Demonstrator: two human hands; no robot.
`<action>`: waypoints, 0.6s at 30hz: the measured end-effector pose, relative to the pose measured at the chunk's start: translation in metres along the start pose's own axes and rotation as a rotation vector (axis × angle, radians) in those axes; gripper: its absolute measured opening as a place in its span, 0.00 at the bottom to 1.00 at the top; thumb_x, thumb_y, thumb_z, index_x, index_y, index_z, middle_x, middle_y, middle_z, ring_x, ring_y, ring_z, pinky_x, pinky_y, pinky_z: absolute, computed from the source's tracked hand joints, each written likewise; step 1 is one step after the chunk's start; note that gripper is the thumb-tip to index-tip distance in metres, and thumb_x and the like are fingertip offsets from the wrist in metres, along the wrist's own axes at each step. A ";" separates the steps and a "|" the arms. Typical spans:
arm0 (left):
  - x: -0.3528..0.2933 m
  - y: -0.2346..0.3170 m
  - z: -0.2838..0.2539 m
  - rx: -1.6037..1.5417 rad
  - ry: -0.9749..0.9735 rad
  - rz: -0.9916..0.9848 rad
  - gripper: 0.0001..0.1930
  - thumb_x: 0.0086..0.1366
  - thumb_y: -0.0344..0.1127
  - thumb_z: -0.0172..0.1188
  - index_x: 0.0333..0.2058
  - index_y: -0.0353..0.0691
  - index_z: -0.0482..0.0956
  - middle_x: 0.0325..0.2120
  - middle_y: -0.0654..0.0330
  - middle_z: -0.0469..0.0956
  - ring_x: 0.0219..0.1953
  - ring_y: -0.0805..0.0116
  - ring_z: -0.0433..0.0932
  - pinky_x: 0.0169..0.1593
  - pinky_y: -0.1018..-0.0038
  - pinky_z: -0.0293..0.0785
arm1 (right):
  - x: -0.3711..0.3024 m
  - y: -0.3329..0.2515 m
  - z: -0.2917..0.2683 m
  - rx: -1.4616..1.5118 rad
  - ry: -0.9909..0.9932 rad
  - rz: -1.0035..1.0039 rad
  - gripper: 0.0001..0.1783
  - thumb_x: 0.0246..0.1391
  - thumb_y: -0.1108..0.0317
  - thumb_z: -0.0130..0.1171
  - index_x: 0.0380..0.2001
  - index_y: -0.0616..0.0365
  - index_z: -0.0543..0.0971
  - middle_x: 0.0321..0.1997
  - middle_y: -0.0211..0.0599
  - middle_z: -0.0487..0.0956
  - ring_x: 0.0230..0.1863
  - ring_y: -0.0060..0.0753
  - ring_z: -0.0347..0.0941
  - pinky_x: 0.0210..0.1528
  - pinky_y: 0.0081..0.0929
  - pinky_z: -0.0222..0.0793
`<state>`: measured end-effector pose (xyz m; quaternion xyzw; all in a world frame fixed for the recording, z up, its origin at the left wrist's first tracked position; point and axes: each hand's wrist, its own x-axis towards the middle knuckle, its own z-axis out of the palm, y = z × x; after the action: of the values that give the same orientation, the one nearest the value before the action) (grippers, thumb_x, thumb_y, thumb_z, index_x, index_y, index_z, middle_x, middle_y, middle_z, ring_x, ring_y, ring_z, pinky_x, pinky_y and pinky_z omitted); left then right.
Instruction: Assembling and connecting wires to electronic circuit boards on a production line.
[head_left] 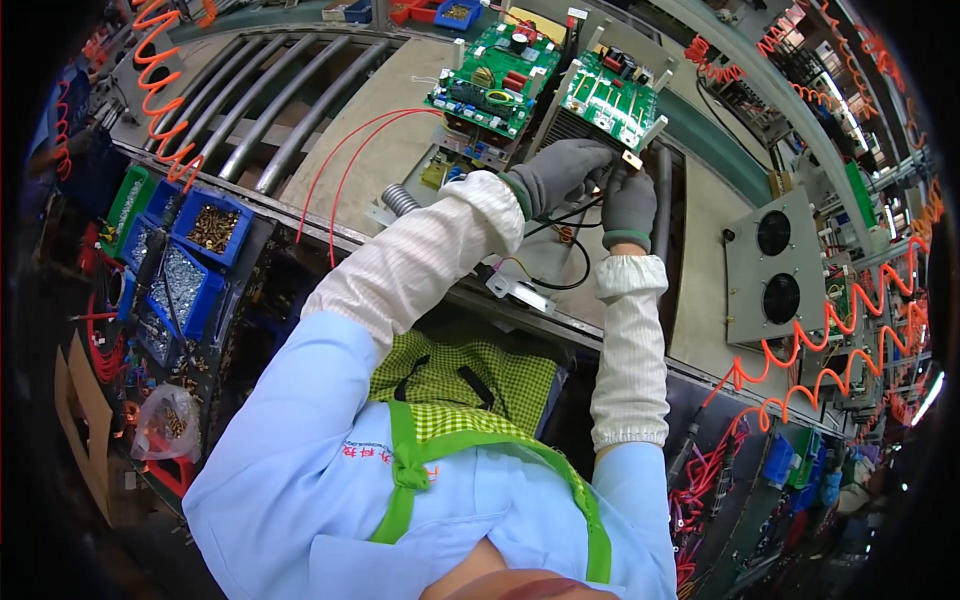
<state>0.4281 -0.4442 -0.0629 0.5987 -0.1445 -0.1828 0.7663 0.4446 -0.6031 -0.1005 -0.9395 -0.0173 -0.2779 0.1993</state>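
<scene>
Two electronic assemblies with green circuit boards stand side by side at the far edge of my reach. At the near end of the right circuit board (610, 98), above its dark finned heatsink (572, 128), both my grey-gloved hands work close together. My left hand (562, 176) is closed, its fingertips bent in by the heatsink's near end. Beside it my right hand (630, 203) is closed too, fingers upward under a pale corner post (632, 160). What the fingers pinch is hidden. Black cables (585, 262) hang below the hands, near a white plastic piece (520, 290).
The left circuit board (500, 75) has two red wires (345, 165) trailing leftward. Metal rollers (290, 120) lie at the left. Blue bins (213, 228) hold screws. A grey panel with two fans (775, 265) stands right, near orange coiled hoses (800, 385).
</scene>
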 end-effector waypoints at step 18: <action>0.029 -0.002 0.009 -0.375 0.009 -0.025 0.12 0.67 0.38 0.50 0.35 0.34 0.75 0.23 0.65 0.73 0.18 0.83 0.68 0.20 0.88 0.64 | 0.018 0.001 -0.001 0.101 -0.209 0.056 0.13 0.51 0.58 0.54 0.38 0.48 0.78 0.37 0.46 0.79 0.41 0.53 0.74 0.42 0.43 0.70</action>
<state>0.4494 -0.4656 -0.0621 0.4481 -0.0968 -0.2133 0.8628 0.4593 -0.6056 -0.0912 -0.9523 -0.0257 -0.1714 0.2510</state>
